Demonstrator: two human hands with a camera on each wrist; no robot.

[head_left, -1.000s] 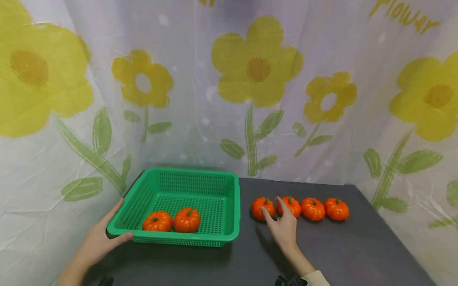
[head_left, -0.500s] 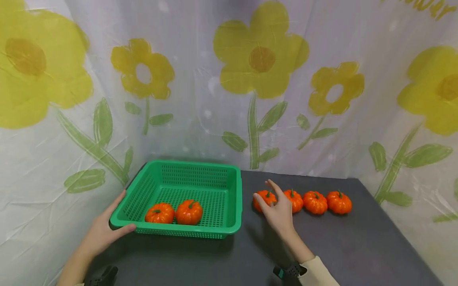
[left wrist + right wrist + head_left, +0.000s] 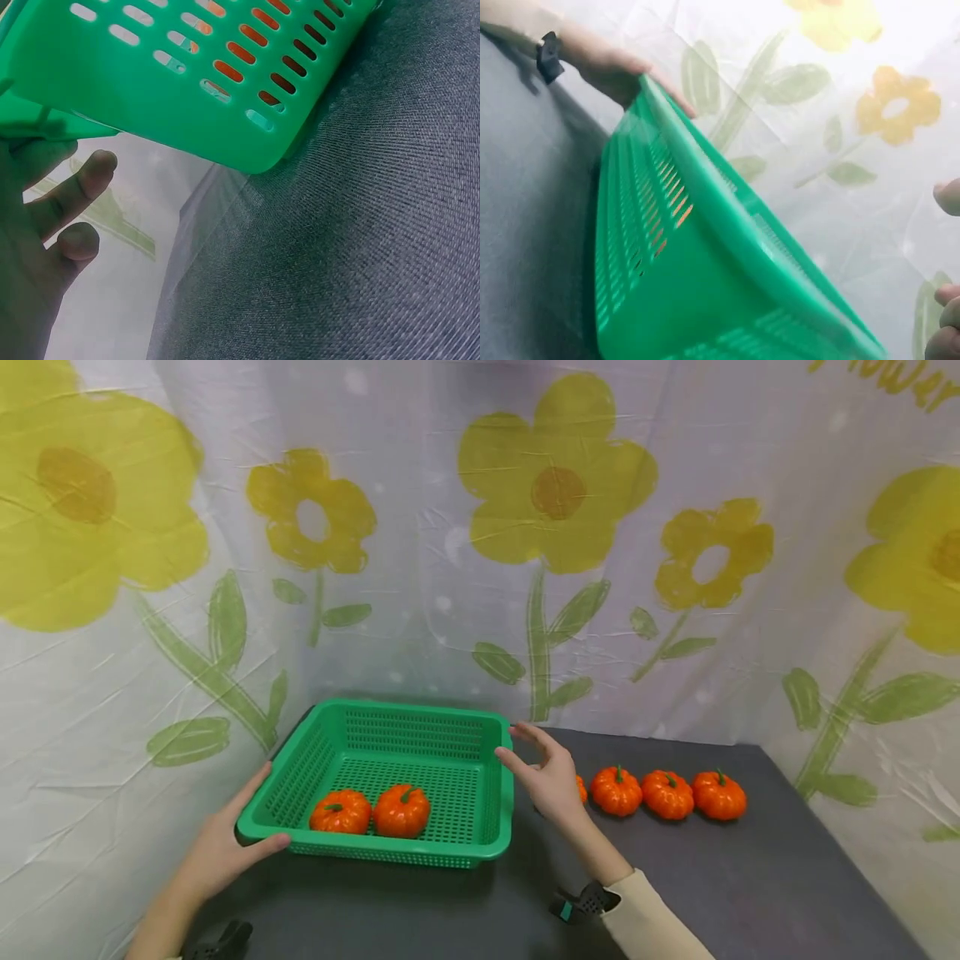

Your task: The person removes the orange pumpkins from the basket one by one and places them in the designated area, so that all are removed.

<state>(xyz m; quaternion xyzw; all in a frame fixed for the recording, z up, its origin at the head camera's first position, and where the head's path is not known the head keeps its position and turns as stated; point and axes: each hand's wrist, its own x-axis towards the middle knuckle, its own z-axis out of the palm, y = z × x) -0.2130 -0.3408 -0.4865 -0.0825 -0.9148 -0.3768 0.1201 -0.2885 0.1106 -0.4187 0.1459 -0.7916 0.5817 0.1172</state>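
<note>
A green perforated plastic basket (image 3: pixel 375 847) sits on the table's left half with two small orange pumpkins inside, a left one (image 3: pixel 341 812) and a right one (image 3: pixel 402 812). My left hand (image 3: pixel 217 852) holds the basket's near left corner, thumb over the front rim and fingers along the left side. Several of its fingers (image 3: pixel 97 169) hang free below the rim in the left wrist view. Beside the right rim is my right hand (image 3: pixel 553 781), thumb and fingers spread, nothing between them. Behind it a pumpkin (image 3: pixel 581 789) is mostly hidden.
To the right, three more pumpkins stand in a row, with the middle one (image 3: pixel 668 795) close to its neighbours. The dark grey table (image 3: pixel 675 877) meets a white flower-painted curtain (image 3: pixel 420 610) at the back and sides.
My right hand has moved left from the row of pumpkins to the basket's right rim, without a pumpkin. My left hand has stayed on the basket corner. The head view has shifted slightly.
</note>
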